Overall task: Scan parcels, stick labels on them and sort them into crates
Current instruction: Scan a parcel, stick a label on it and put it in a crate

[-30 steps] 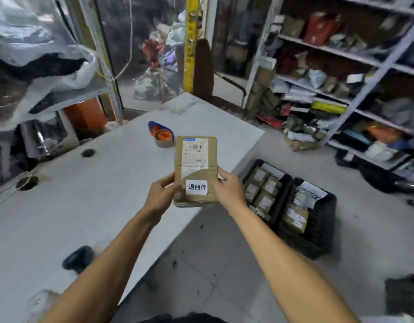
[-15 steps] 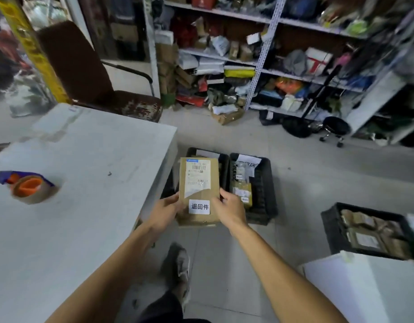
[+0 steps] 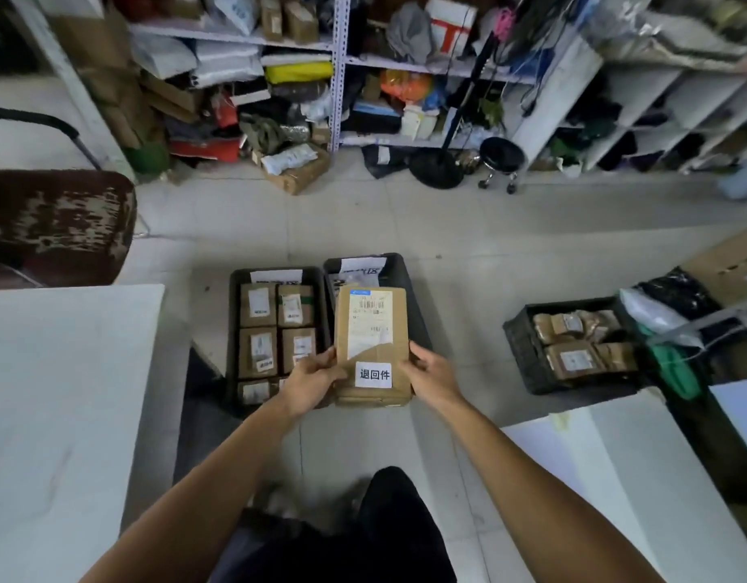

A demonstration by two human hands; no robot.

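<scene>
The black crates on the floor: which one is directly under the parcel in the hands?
The middle crate, right neighbour of the left crate packed with parcels. The held parcel covers it; the third crate stands apart at the far right.

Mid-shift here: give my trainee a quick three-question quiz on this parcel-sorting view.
1. True or false: both the left hand and right hand grip the parcel.
2. The parcel is held over which crate? A) left crate, B) middle crate, C) right crate.
3. Fill in: the small white sticker sits near the parcel's ____ end, toward the person.

Key: 1 true; 2 B; 3 near.
</scene>
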